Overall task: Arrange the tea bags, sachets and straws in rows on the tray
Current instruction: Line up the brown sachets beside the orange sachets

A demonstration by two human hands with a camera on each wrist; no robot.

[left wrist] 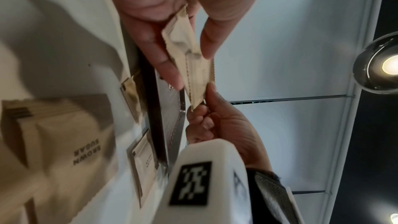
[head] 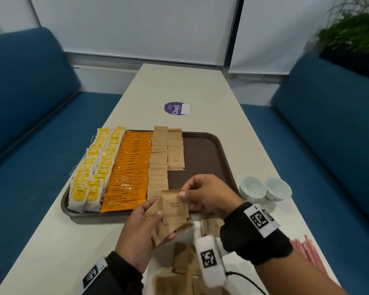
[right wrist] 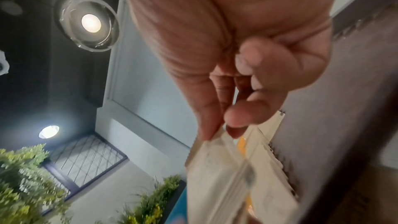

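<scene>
Brown sachets [head: 172, 218] fan loosely above the near edge of the tray [head: 202, 154], gripped by the left hand [head: 143, 233] while the right hand [head: 207, 194] pinches the top one. With so light a pinch, I think the fan may slip and scatter.

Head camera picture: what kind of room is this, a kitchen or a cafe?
Probably an office lounge or cafe booth: blue sofas flank a long white table, with a tray of coffee sachets and small cups.

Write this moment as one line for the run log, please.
left hand: holds brown sugar sachets | right hand: pinches top sachet | tray: second sugar row unfinished
</scene>
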